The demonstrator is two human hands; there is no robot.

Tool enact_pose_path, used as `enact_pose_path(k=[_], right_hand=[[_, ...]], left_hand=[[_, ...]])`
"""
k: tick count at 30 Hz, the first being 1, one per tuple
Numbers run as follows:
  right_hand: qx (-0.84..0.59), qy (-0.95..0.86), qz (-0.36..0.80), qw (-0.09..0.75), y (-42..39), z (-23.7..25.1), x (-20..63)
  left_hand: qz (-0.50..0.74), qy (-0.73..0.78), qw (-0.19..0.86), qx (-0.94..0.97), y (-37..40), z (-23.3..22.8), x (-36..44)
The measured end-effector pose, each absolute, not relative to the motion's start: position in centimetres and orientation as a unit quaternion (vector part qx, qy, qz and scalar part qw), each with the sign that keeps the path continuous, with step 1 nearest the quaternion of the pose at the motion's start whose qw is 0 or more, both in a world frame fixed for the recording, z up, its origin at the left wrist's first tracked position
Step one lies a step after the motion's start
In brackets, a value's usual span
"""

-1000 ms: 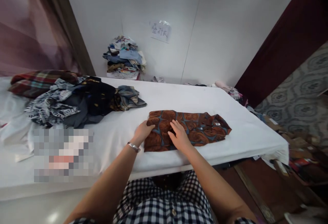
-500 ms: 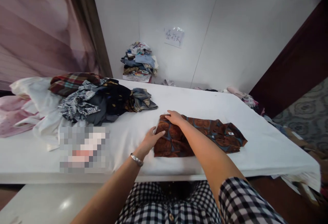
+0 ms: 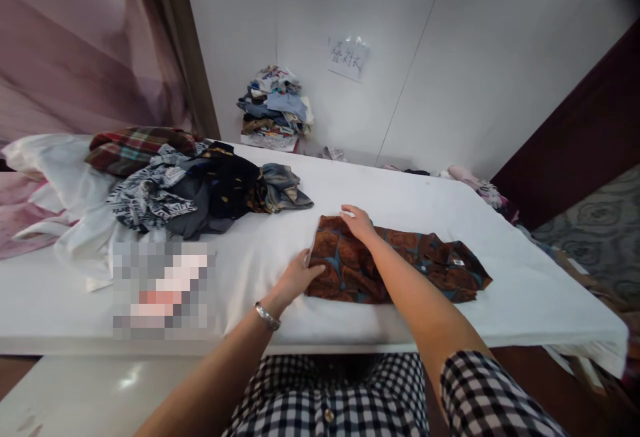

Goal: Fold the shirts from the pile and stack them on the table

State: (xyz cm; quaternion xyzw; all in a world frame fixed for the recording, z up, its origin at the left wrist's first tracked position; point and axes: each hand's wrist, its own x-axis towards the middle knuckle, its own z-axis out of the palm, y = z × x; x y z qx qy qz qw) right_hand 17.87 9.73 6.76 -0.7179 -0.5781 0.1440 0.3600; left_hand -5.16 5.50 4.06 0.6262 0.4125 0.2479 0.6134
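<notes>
Shirt: the brown shirt is soft cloth with round rusty shapes and thin blue lines. It is folded into a long flat strip and lies on the near middle of the white table, close to the front edge. A small white tag shows near its right end.

Left hand: the left hand lies at the near left corner of the shirt. Its fingers are flat and stretched out, touching the cloth and gripping nothing. A silver bracelet sits on the wrist.

Right hand: the right hand reaches across to the far left corner of the shirt. Its fingers are loosely bent and press down on the cloth. I cannot tell if they pinch the edge. The arm lies over the shirt.

Table: it is long, flat and covered with a smooth white sheet.

Heap: a messy heap of clothes lies on the left of the table, well apart from the shirt. It has plaid, dark and striped cloth.

Stack: a neat stack of folded clothes stands by the white wall behind the table.

Paper: a paper note sticks on the wall.
</notes>
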Motion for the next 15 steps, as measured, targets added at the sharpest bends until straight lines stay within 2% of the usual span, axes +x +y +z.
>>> enact_pose_path(k=[3, 5, 7, 10, 12, 15], right_hand=[[-0.653, -0.464, 0.213, 0.560, 5.2, 7.6, 19.9], [-0.614, -0.414, 0.259, 0.620, 1.2, 7.8, 20.1], [-0.592, -0.392, 0.300, 0.637, -2.7, 7.4, 19.1], [-0.579, -0.368, 0.343, 0.641, -6.5, 6.2, 16.0], [-0.574, -0.351, 0.362, 0.645, -7.1, 5.3, 13.9], [-0.578, -0.329, 0.382, 0.641, -5.9, 4.6, 12.1]], left_hand=[[0.203, 0.476, 0.520, 0.680, 6.5, 4.9, -5.4], [0.172, 0.519, 0.432, 0.717, 7.3, 5.2, -5.1], [0.154, 0.534, 0.367, 0.746, 8.0, 5.3, -4.4], [0.151, 0.540, 0.330, 0.760, 8.8, 4.9, -3.1], [0.178, 0.555, 0.363, 0.727, 9.2, 4.6, -2.3], [0.219, 0.548, 0.465, 0.659, 9.2, 4.6, -1.4]])
